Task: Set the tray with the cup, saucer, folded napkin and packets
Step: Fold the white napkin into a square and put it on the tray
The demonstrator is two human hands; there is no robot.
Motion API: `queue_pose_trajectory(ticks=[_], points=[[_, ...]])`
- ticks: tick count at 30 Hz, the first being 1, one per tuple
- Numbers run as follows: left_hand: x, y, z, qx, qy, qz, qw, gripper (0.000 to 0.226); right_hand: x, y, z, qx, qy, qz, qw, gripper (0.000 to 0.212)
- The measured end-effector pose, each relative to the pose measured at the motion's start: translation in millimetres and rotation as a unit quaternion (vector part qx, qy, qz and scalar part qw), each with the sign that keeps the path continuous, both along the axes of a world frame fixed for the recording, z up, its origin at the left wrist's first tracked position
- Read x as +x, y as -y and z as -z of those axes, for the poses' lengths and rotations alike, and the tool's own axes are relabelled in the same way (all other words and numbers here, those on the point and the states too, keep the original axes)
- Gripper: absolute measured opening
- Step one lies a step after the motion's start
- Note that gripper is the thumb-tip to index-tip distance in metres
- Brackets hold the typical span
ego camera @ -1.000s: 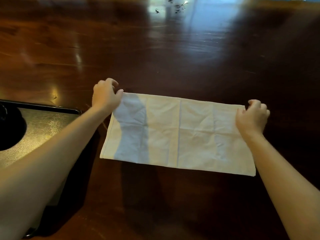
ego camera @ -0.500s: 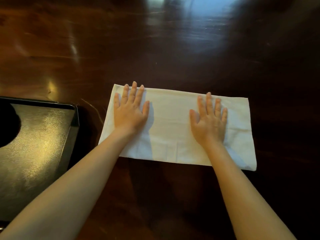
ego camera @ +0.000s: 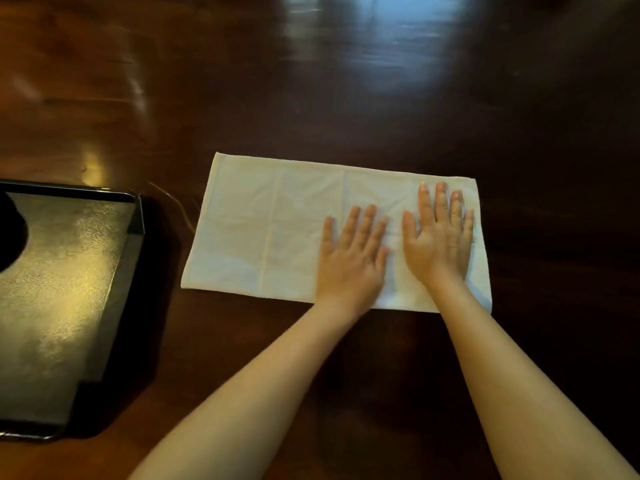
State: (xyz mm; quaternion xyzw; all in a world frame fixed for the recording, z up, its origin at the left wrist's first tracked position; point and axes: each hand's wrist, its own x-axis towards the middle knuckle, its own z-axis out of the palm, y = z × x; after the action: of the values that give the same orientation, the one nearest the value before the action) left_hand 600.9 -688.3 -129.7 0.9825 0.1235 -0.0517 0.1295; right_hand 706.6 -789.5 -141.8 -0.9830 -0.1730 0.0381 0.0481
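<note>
A cream cloth napkin (ego camera: pixel 270 230), folded into a long rectangle, lies flat on the dark wooden table (ego camera: pixel 346 98). My left hand (ego camera: pixel 353 258) rests palm-down on the napkin's right half, fingers spread. Beside it, my right hand (ego camera: pixel 438 237) presses flat near the napkin's right end. Neither hand grips anything. A black tray (ego camera: pixel 131 244) sits at the left, its rim a short gap from the napkin. A dark round shape (ego camera: pixel 12 237) shows at the tray's left edge, cut off by the frame. No packets are in view.
Glossy table surface stretches beyond the napkin, with a bright light reflection (ego camera: pixel 398 57) at the top. A thin pale scratch or thread (ego camera: pixel 176 206) lies between tray and napkin.
Both hands let go of the napkin's far corners and laid flat on it. Since then my left hand has slid right across the napkin, next to my right hand.
</note>
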Motion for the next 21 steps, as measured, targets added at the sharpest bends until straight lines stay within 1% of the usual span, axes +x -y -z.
queue_pose_trajectory(ticks=[2,7,9,12,14,16,18,19,21], points=[[-15.0,-32.4,6.0,0.032,0.024,-0.048,0.998,0.059,1.5,0.4,0.8,0.004,0.005,-0.007,1.0,0.06],[-65.0,-120.1,6.3,0.051,-0.004,-0.134,0.99,0.065,0.9,4.1,1.3,0.006,-0.001,-0.01,1.0,0.059],[-80.5,-143.5,2.4,0.055,-0.01,-0.111,0.992,0.068,1.8,2.8,0.7,0.004,-0.006,-0.016,1.0,0.062],[-94.1,-156.5,4.2,0.057,-0.019,-0.043,0.997,0.068,2.4,4.5,-2.1,0.019,-0.022,-0.037,0.999,0.065],[-98.5,-159.3,5.2,0.071,-0.016,0.011,0.997,0.068,1.0,14.4,-5.8,0.047,-0.041,-0.106,0.992,0.065],[-101.4,-161.8,5.8,0.08,-0.016,0.066,0.994,0.068,-3.9,30.2,-10.4,0.044,-0.053,-0.229,0.971,0.064],[-102.7,-163.7,4.3,0.084,-0.02,0.085,0.993,0.068,-8.7,48.2,-12.6,-0.013,-0.043,-0.34,0.939,0.065],[-102.5,-163.8,4.2,0.083,-0.02,0.082,0.993,0.068,-10.1,57.7,-13.1,-0.046,-0.037,-0.379,0.924,0.065],[-101.8,-162.5,3.9,0.078,-0.023,0.075,0.994,0.07,-14.2,79.0,-15.1,-0.103,-0.032,-0.419,0.901,0.067]])
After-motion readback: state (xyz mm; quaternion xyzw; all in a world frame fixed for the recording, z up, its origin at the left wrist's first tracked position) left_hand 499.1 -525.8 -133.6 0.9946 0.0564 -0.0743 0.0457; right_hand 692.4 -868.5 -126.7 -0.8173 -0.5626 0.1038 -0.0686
